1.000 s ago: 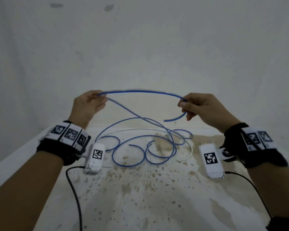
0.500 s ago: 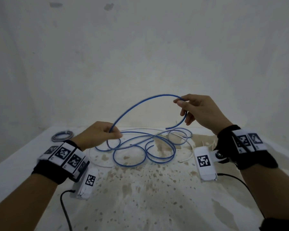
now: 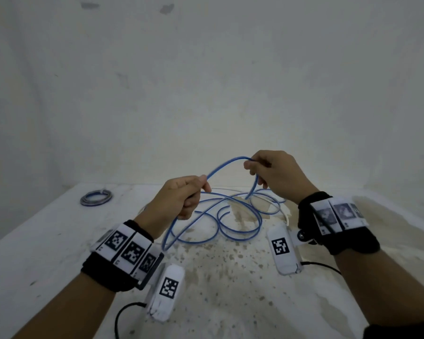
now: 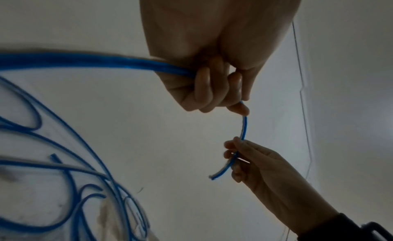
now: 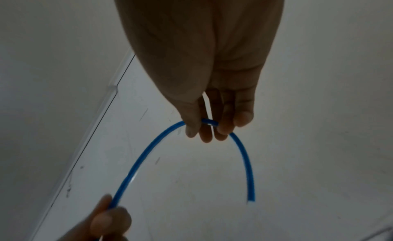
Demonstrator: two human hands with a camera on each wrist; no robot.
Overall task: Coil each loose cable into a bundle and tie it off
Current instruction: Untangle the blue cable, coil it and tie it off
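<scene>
A long blue cable (image 3: pixel 220 167) arches in the air between my two hands; the rest of it lies in loose loops (image 3: pixel 240 231) on the stained white table (image 3: pixel 230 302). My left hand (image 3: pixel 181 199) grips the cable (image 4: pixel 106 61) with curled fingers (image 4: pixel 204 86). My right hand (image 3: pixel 274 174) pinches it near its free end, which hangs down (image 3: pixel 253 187). In the right wrist view the cable (image 5: pixel 146 152) passes between my fingertips (image 5: pixel 223 132), its cut end (image 5: pixel 251 198) dangling. A white cable (image 3: pixel 285 214) lies under the blue loops.
A coiled grey-blue cable bundle (image 3: pixel 96 197) lies at the far left of the table. Plain walls stand behind and beside the table. Black leads (image 3: pixel 119 319) run from the wrist cameras.
My left hand slid down the cable toward the table, then rose right toward the right hand. The arch between the hands has become shorter and steeper. The right hand has barely moved.
</scene>
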